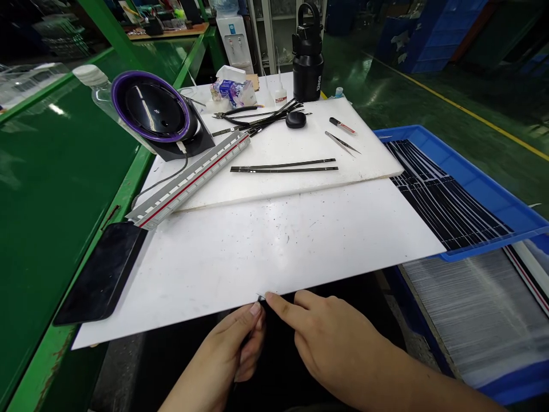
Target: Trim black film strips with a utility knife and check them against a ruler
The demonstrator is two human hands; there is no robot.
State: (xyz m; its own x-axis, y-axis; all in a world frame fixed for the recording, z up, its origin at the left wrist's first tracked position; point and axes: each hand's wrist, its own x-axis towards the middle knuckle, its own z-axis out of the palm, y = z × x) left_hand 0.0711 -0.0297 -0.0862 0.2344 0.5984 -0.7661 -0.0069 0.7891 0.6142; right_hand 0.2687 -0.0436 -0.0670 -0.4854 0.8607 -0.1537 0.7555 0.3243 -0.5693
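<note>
At the near edge of the white board [274,240], my left hand [231,343] is closed in a pinch. A small black piece [261,298] shows at its fingertips; the rest of that piece is hidden. My right hand [330,332] meets it there, index finger stretched out and the fingertip touching or nearly touching the black piece. Its other fingers are curled under, and whatever they hold is hidden. A thin pale tip shows beside the index fingertip, too small to name. Farther off, two narrow black strips [285,166] lie on a white foam slab [369,160].
Tweezers [342,143], a utility knife [342,126], a black case [295,119] and pliers [235,114] lie on the slab. A black bottle [307,68], fan [152,109], grey scale ruler [193,180] and tablet [103,272] stand around. A blue tray [480,191] holds black strips at right.
</note>
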